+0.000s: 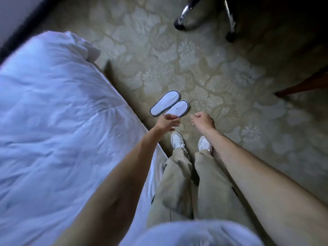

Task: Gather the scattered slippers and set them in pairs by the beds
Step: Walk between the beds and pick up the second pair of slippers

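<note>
Two white slippers with dark trim lie flat on the carpet, side by side as a pair, close to the bed's corner: the left slipper [165,103] and the right slipper [178,108]. The bed [53,112], under a rumpled white duvet, fills the left side. My left hand [167,122] hangs in front of the right slipper's near end with its fingers loosely curled and apart, holding nothing. My right hand [203,120] is to the right of it, curled into a loose fist with nothing in it. Both hands are above the floor, and my white shoes stand just behind them.
Patterned beige carpet [221,82] covers the floor. Chrome chair legs [184,16] stand at the top, beside a dark area at the top right. A dark wooden furniture edge [301,86] juts in from the right. A dark baseboard [21,31] runs along the far left.
</note>
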{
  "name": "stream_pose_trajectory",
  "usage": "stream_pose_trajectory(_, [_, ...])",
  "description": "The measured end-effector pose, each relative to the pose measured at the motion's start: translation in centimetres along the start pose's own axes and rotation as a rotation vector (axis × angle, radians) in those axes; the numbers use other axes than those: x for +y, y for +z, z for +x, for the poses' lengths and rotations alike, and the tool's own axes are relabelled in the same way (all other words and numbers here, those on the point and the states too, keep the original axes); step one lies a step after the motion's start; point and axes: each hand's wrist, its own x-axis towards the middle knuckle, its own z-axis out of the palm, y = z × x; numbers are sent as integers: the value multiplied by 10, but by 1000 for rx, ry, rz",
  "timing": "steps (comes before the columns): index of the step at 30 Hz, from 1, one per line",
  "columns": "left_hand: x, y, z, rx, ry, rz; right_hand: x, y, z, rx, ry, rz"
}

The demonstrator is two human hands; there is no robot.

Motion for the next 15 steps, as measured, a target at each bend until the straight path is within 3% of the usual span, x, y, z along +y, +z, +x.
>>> stream_pose_trajectory(3, [9,23,-74,6,48,-47,1,-39,-56,-10,-87,30])
stream_pose_trajectory(8, [-44,69,-148,201,67,-278,54,-82,-102,-85,-131,105])
stream_pose_trajectory(15, [-155,216,-230,445,-77,-713,183,-145,-128,-311,-238,-179])
